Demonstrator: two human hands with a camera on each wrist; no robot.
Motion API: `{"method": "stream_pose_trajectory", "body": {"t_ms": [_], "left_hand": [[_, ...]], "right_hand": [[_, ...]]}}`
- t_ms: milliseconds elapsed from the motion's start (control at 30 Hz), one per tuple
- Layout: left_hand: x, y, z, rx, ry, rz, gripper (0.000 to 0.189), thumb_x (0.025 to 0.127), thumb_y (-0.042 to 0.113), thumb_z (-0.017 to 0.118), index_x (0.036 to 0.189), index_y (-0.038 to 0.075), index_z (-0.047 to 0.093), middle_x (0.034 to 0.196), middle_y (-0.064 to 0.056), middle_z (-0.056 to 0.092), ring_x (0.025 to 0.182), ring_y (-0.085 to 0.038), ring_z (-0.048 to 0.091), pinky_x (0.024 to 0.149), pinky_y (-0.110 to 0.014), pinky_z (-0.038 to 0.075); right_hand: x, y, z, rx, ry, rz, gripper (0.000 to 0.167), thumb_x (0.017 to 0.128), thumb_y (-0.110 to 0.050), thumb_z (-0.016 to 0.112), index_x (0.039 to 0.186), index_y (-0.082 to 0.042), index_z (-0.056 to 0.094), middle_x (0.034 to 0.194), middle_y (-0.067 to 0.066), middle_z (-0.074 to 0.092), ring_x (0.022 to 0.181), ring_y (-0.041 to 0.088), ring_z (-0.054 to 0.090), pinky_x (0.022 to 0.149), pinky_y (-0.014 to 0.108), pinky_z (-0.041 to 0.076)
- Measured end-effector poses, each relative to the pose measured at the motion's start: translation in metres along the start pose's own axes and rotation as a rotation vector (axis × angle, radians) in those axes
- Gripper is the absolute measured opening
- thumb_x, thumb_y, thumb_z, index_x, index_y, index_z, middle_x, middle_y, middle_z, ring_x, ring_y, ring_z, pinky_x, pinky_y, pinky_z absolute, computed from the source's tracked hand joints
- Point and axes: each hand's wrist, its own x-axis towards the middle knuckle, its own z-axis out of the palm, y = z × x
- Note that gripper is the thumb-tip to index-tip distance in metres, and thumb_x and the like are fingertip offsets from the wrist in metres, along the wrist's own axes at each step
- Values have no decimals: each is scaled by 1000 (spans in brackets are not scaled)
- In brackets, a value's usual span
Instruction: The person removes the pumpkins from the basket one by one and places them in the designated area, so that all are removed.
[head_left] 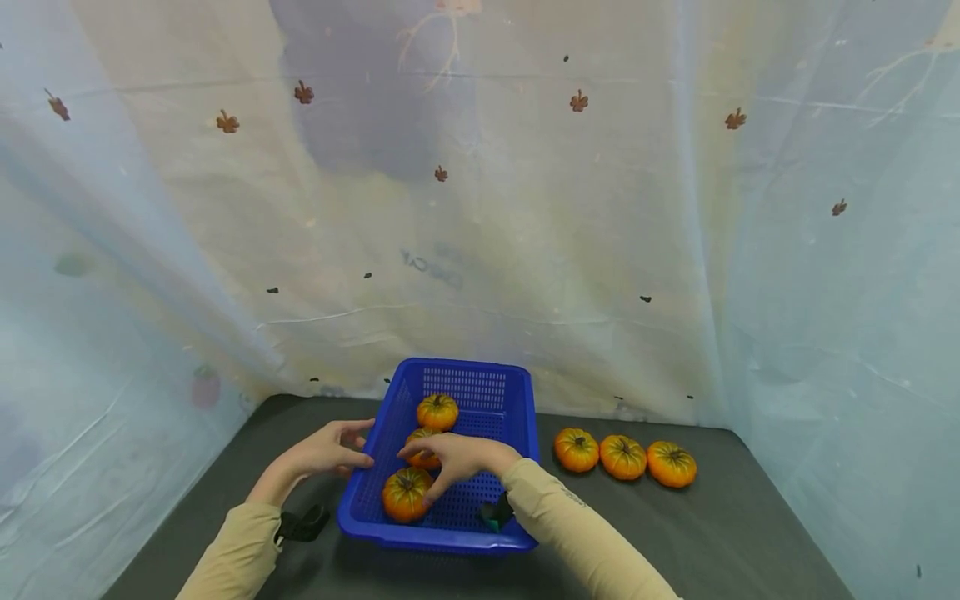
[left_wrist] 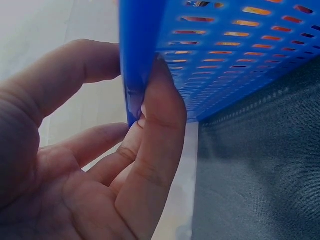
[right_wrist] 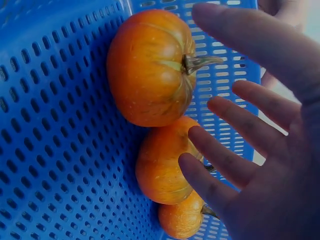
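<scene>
A blue plastic basket (head_left: 450, 537) with slotted walls stands on the dark table, slightly turned. Along its left side lie three small orange pumpkins: a near one (head_left: 406, 495), a middle one (head_left: 424, 458) partly covered by fingers, and a far one (head_left: 437, 412). My left hand (head_left: 333, 450) pinches the basket's left rim (left_wrist: 137, 60), thumb on one side and fingertips on the other. Inside the basket hovers my right hand (head_left: 465, 460), fingers spread and apart from the nearest pumpkin (right_wrist: 150, 67) in the right wrist view; it holds nothing.
Right of the basket, three more pumpkins sit in a row on the table (head_left: 720, 533): one near the basket (head_left: 576, 450), one in the middle (head_left: 623, 457), one at the right (head_left: 672, 464). A pale sheet (head_left: 525, 250) with leaf prints hangs behind and at both sides.
</scene>
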Motion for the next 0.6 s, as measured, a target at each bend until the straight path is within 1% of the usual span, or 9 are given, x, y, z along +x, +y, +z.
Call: {"method": "stream_pose_trajectory", "body": {"t_ms": [100, 200, 367, 500, 600], "left_hand": [[0, -1, 0, -5, -5, 1, 79, 88, 8, 68, 145, -14, 17, 94, -13, 60, 87, -29, 66, 73, -44, 56], [0, -3, -1, -12, -10, 3, 79, 89, 8, 67, 145, -14, 17, 94, -13, 60, 87, -29, 66, 73, -44, 56], [0, -2, -1, -16, -6, 3, 79, 88, 8, 68, 146, -14, 17, 94, -14, 60, 86, -30, 66, 72, -44, 56], [0, -1, 0, -7, 1, 2, 79, 88, 9, 68, 145, -14, 19, 94, -14, 60, 85, -29, 66, 71, -44, 57], [0, 0, 0, -4, 2, -1, 79, 88, 8, 68, 145, -14, 19, 95, -14, 59, 85, -29, 66, 71, -44, 57]], "right_hand": [[2, 0, 2, -15, -10, 24, 69, 81, -18, 78, 142, -11, 44, 143, 2, 42, 129, 20, 44, 101, 28, 39], [4, 1, 3, -18, -26, 26, 70, 81, -18, 78, 142, -9, 44, 143, 2, 44, 129, 19, 43, 101, 27, 38], [10, 2, 6, -19, -55, 24, 70, 81, -18, 78, 142, -11, 45, 141, 2, 46, 129, 17, 42, 102, 26, 37], [13, 3, 7, -31, -59, 37, 68, 81, -19, 79, 140, -12, 46, 138, 0, 48, 125, 12, 44, 101, 25, 38], [14, 2, 7, -33, -61, 37, 67, 80, -17, 79, 139, -12, 47, 137, 0, 49, 125, 12, 45, 100, 25, 38]]}}
